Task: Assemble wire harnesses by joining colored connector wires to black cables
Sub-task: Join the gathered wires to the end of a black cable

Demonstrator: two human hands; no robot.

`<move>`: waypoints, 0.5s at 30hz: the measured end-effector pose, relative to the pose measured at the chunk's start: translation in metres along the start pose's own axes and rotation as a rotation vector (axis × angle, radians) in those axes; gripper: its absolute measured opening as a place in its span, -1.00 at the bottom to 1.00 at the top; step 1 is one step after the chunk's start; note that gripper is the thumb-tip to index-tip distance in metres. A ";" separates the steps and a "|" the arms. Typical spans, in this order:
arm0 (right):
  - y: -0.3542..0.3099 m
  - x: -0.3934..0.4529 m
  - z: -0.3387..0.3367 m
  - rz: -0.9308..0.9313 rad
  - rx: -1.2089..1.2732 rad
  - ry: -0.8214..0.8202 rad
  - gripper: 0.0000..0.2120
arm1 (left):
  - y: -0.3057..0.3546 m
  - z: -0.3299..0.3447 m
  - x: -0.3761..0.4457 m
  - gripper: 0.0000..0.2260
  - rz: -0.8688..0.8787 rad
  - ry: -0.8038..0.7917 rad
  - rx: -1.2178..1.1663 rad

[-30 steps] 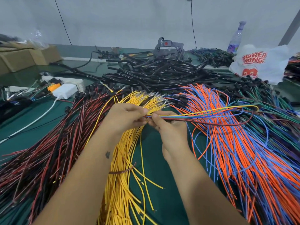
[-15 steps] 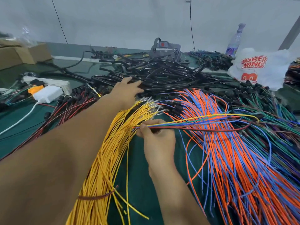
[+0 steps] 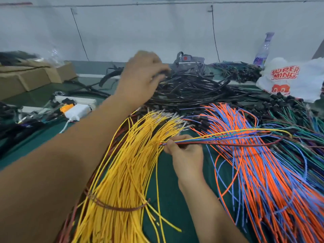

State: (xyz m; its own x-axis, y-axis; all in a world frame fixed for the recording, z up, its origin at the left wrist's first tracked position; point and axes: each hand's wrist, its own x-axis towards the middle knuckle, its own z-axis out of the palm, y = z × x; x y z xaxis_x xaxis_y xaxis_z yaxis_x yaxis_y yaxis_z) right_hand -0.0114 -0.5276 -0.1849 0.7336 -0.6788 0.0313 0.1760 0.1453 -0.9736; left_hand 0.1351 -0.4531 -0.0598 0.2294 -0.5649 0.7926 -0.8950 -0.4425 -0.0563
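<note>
Our right hand [image 3: 185,153] sits near the middle of the green worktop [image 3: 168,204], its fingers [image 3: 175,138] and thumb pinched on a small bunch of coloured wires [image 3: 228,137]: yellow, green, blue, orange and dark red strands that run off to the right above the orange and blue wire pile [image 3: 263,172]. The gathered ends of the bunch poke out just left of the thumb, beside the tips of the yellow wire bundle [image 3: 126,169].

Our left hand [image 3: 142,76] reaches across to the far side of the worktop, over the heap of black cables [image 3: 192,92]. Its fingers are curled at the edge of the heap and seem to close on a black cable end, though motion blur keeps us from being sure.

The yellow wire bundle fans out from a dark band [image 3: 119,206] tied around it low in the view. Green wires with black connectors [image 3: 298,120] lie at the far right. A white plastic bag [image 3: 291,79] with red print and a clear bottle [image 3: 263,50] stand behind them. At the left we see cardboard boxes [image 3: 31,76], a white power strip [image 3: 77,100] and a white charger [image 3: 77,112].
</note>
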 end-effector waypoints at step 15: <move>-0.003 0.000 -0.006 -0.186 0.098 0.191 -0.90 | 0.094 0.021 -0.132 -0.84 -0.604 -0.352 -0.123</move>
State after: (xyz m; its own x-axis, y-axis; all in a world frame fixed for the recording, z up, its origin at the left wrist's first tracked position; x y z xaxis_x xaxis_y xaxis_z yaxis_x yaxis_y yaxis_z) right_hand -0.0156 -0.5323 -0.1834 0.5473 -0.8226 0.1546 0.3650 0.0683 -0.9285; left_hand 0.0290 -0.4350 -0.1824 0.7904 -0.4462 0.4197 -0.6045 -0.6791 0.4165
